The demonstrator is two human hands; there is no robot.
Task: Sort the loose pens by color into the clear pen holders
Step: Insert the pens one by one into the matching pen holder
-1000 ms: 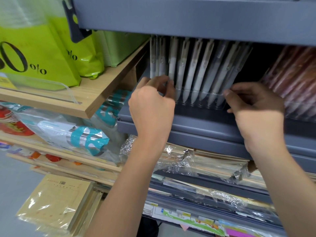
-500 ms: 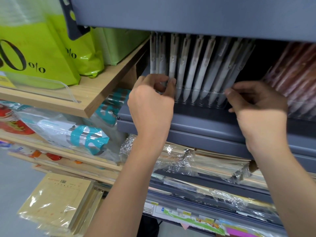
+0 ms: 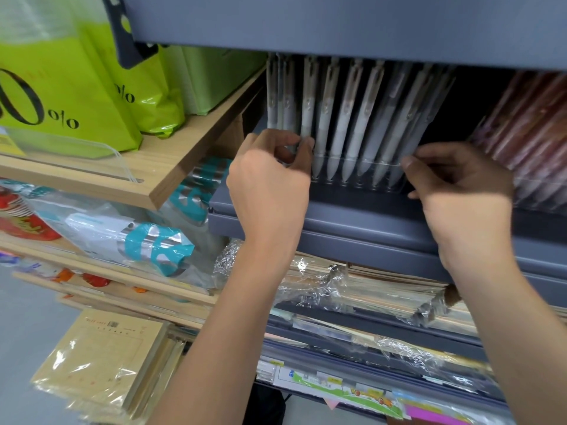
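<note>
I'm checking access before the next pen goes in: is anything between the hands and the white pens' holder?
Nothing visible does. The left hand pinches at the leftmost white pens, and the right hand has its thumb on the right end of the clear holder. The shelf above only overhangs the pen tops.

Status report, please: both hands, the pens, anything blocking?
Left hand pinches a white pen. Right hand grips clear holder at right end. Other white pens stand in it, tips down. Grey shelf overhangs close above.
</note>
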